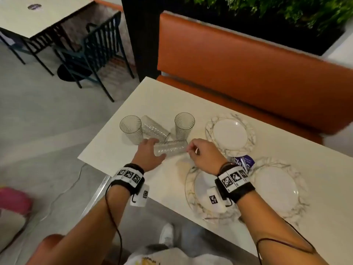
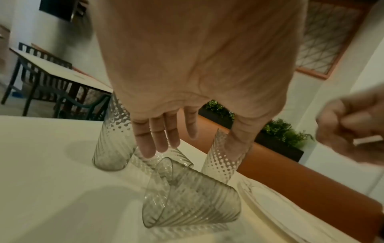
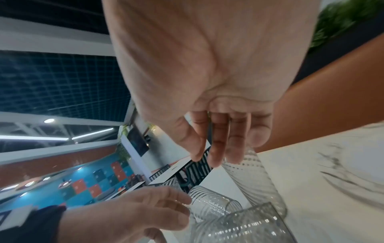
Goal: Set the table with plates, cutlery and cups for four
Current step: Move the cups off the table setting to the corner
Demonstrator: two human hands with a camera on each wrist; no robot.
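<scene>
Four clear ribbed glasses stand grouped on the cream table. Two are upright. Two lie on their sides: the far lying glass and the near lying glass. My left hand hovers at the near glass's base end, its fingers straight and holding nothing. My right hand is at its rim end, fingers loosely bent and empty. Three marbled plates lie to the right: a far plate, a near plate partly under my right wrist, and a right plate.
A purple packet lies between the plates. An orange bench runs behind the table, with plants above it. A dark chair and another table stand at the back left. The table's left edge is close to the glasses.
</scene>
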